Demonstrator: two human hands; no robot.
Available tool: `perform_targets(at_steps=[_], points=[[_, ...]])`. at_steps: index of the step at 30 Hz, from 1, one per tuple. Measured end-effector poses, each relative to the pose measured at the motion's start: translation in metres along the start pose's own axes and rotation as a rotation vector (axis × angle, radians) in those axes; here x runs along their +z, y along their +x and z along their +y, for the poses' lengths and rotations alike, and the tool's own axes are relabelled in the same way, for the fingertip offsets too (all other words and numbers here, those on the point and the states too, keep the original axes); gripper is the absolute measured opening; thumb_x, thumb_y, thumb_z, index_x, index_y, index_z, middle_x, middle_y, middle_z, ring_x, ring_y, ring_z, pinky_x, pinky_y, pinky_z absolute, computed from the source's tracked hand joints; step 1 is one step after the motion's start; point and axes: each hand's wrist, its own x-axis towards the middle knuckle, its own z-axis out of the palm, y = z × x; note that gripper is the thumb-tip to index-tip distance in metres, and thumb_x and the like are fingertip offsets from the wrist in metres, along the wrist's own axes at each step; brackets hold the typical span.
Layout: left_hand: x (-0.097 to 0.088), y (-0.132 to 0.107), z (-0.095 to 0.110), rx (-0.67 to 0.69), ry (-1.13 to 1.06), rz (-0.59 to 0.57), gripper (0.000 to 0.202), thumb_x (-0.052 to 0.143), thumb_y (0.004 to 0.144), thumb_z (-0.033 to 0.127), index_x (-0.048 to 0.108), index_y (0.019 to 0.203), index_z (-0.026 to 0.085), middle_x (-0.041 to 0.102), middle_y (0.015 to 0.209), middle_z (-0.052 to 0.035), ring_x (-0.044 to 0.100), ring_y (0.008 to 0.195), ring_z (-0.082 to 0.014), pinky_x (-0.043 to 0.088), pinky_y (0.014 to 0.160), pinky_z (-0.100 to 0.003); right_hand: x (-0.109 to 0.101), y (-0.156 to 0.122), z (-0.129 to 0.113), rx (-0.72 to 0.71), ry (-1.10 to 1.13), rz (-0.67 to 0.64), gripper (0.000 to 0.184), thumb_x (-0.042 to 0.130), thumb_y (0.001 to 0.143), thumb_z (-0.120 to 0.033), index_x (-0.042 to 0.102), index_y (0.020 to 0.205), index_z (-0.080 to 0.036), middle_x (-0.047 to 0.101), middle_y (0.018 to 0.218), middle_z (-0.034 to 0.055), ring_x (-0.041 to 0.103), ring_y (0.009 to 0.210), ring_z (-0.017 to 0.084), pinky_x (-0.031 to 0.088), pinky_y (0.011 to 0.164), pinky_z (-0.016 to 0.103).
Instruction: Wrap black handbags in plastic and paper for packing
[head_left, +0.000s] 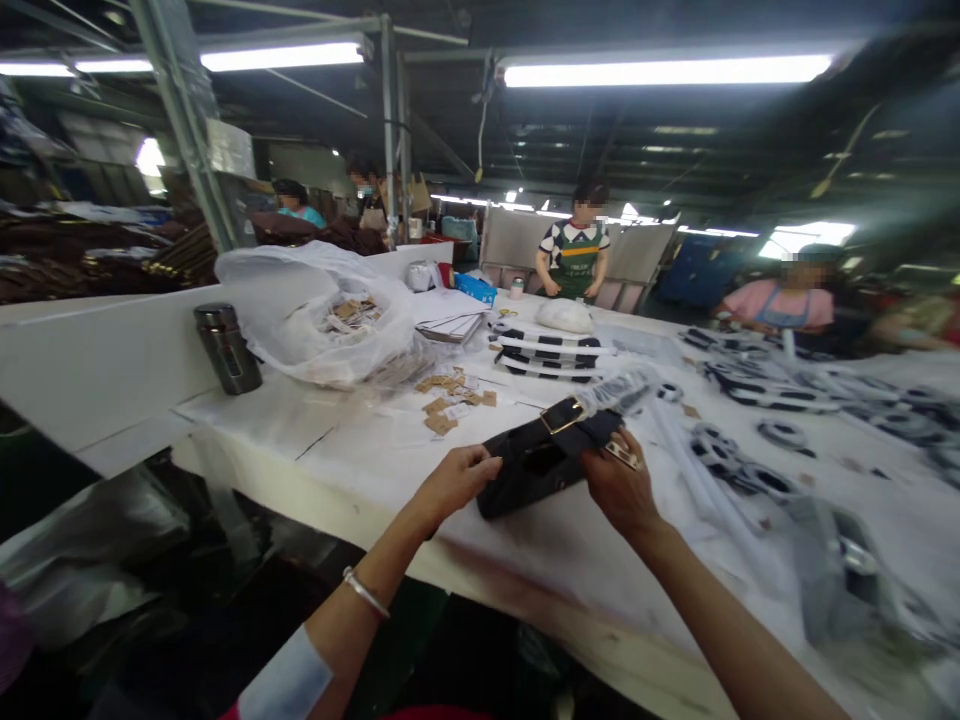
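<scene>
A black leather strap piece (532, 470) with a rectangular gold buckle (562, 414) lies folded across the table in front of me, and both hands hold it. My left hand (454, 485) grips its left edge with the fingertips. My right hand (619, 482) holds its right end, and a small gold metal fitting (622, 455) shows between the fingers. Part of the black piece is hidden behind that hand. A clear plastic sleeve (619, 392) extends from its far side.
The white-covered table (337, 440) holds a steel flask (228, 348), a plastic bag (322, 320) of tan labels, loose labels, and black-and-white striped pieces. Black coiled pieces lie to the right. Co-workers stand beyond the table.
</scene>
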Motion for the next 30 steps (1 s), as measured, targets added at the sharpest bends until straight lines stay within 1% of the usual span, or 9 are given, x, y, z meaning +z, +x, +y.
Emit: perform_targets(at_steps=[2, 6, 9, 11, 13, 18, 23, 27, 30], points=[[0.005, -0.002, -0.004, -0.1, -0.071, -0.05, 0.048, 0.056, 0.083, 0.063, 0.058, 0.066, 0.018, 0.029, 0.04, 0.01, 0.019, 0.034, -0.0056, 0.008, 0.038, -0.021, 0.003, 0.002, -0.014, 0.227, 0.094, -0.068, 0.024, 0.049, 0.092, -0.015, 0.072, 0.098, -0.014, 0.068, 0.112, 0.0182, 0.054, 0.119, 0.034, 0.031, 0.112, 0.053], [0.018, -0.001, -0.017, -0.108, -0.35, -0.002, 0.049, 0.064, 0.079, 0.063, 0.067, 0.083, 0.015, 0.033, 0.039, 0.0107, 0.016, 0.03, -0.0029, 0.008, 0.035, -0.019, 0.034, -0.018, -0.048, 0.394, 0.121, -0.093, 0.038, 0.048, 0.089, -0.012, 0.057, 0.126, -0.008, 0.063, 0.122, 0.0206, 0.06, 0.112, 0.028, 0.05, 0.097, 0.041], [0.033, 0.001, -0.023, -0.074, -0.57, 0.081, 0.046, 0.07, 0.077, 0.057, 0.066, 0.091, 0.013, 0.034, 0.041, 0.0117, 0.018, 0.03, -0.0022, 0.01, 0.033, -0.016, 0.055, -0.042, -0.066, 0.364, 0.274, -0.036, 0.067, 0.047, 0.087, -0.011, 0.028, 0.151, -0.012, 0.05, 0.144, 0.0186, 0.049, 0.132, 0.026, 0.048, 0.104, 0.041], [0.045, 0.001, -0.024, -0.043, -0.698, 0.123, 0.044, 0.073, 0.077, 0.052, 0.066, 0.094, 0.012, 0.033, 0.042, 0.0124, 0.018, 0.031, -0.0017, 0.013, 0.033, -0.015, 0.055, -0.055, -0.07, 0.307, 0.416, 0.023, 0.08, 0.047, 0.086, -0.01, 0.009, 0.157, -0.017, 0.041, 0.152, 0.0156, 0.041, 0.14, 0.025, 0.044, 0.11, 0.044], [0.058, 0.002, -0.022, 0.002, -0.812, 0.177, 0.042, 0.075, 0.077, 0.047, 0.065, 0.097, 0.012, 0.033, 0.043, 0.0131, 0.018, 0.032, -0.0012, 0.016, 0.032, -0.013, 0.046, -0.064, -0.066, 0.264, 0.476, 0.049, 0.083, 0.046, 0.086, -0.01, 0.005, 0.158, -0.021, 0.036, 0.156, 0.0126, 0.036, 0.143, 0.023, 0.041, 0.113, 0.043], [0.086, 0.009, -0.015, 0.094, -0.942, 0.309, 0.042, 0.075, 0.08, 0.047, 0.064, 0.1, 0.013, 0.034, 0.046, 0.013, 0.021, 0.034, -0.0015, 0.021, 0.034, -0.013, 0.022, -0.088, -0.035, 0.249, 0.353, 0.017, 0.069, 0.045, 0.092, -0.015, 0.018, 0.156, -0.018, 0.041, 0.153, 0.013, 0.038, 0.142, 0.022, 0.037, 0.115, 0.044], [0.113, 0.018, -0.018, 0.091, -0.873, 0.328, 0.045, 0.075, 0.079, 0.046, 0.062, 0.11, 0.015, 0.05, 0.056, 0.009, 0.034, 0.04, -0.0024, 0.029, 0.039, -0.014, 0.034, -0.12, -0.01, 0.45, 0.045, -0.246, 0.048, 0.05, 0.097, -0.033, 0.049, 0.141, -0.014, 0.046, 0.15, 0.0174, 0.037, 0.142, 0.032, 0.027, 0.116, 0.057], [0.123, 0.027, -0.031, 0.112, -0.709, 0.301, 0.047, 0.074, 0.079, 0.044, 0.062, 0.114, 0.015, 0.07, 0.079, -0.0019, 0.058, 0.058, -0.0085, 0.045, 0.054, -0.019, 0.036, -0.124, -0.006, 0.473, -0.006, -0.34, 0.047, 0.048, 0.099, -0.039, 0.052, 0.139, -0.016, 0.048, 0.149, 0.0152, 0.038, 0.142, 0.03, 0.027, 0.116, 0.053], [0.118, 0.029, -0.043, 0.103, -0.621, 0.26, 0.05, 0.074, 0.078, 0.044, 0.062, 0.117, 0.016, 0.074, 0.094, -0.0081, 0.068, 0.07, -0.0152, 0.053, 0.063, -0.026, 0.025, -0.112, 0.001, 0.479, -0.022, -0.41, 0.036, 0.047, 0.099, -0.035, 0.059, 0.13, -0.02, 0.058, 0.139, 0.0115, 0.049, 0.133, 0.026, 0.035, 0.111, 0.042]])
